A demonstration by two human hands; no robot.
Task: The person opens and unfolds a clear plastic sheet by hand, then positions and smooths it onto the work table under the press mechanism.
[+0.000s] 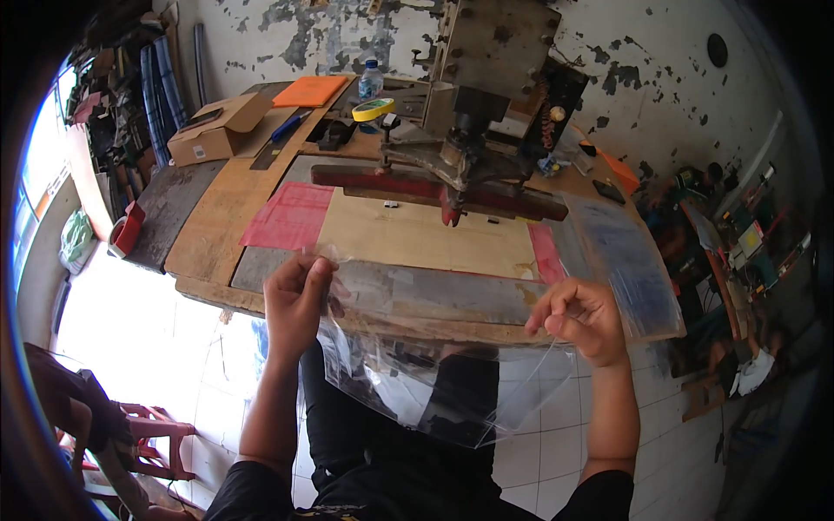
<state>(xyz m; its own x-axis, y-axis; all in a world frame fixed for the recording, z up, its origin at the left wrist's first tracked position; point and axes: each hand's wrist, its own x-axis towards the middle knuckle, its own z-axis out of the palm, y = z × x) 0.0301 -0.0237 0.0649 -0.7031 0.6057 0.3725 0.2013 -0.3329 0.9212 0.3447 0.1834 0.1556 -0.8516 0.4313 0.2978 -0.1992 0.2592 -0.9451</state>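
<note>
A clear plastic sheet [391, 382] hangs in front of the worktable's near edge, over my legs, creased and shiny. My left hand [300, 300] pinches its upper left part between thumb and fingers. At the other side my right hand [584, 321] is closed in a pinch at the sheet's right corner. Beyond the hands, a cream board [426, 239] lies flat on the table, with red sheet material [291, 217] showing at its left and right ends. Above the board stands a press head [456, 156] with a long red bar [373, 181].
A stack of clear sheets [630, 269] lies at the table's right. Toward the back left are an open cardboard box [204, 143], an orange folder [311, 91], yellow tape [373, 109] and a water bottle [371, 80]. A red stool [161, 434] stands at lower left, near another person.
</note>
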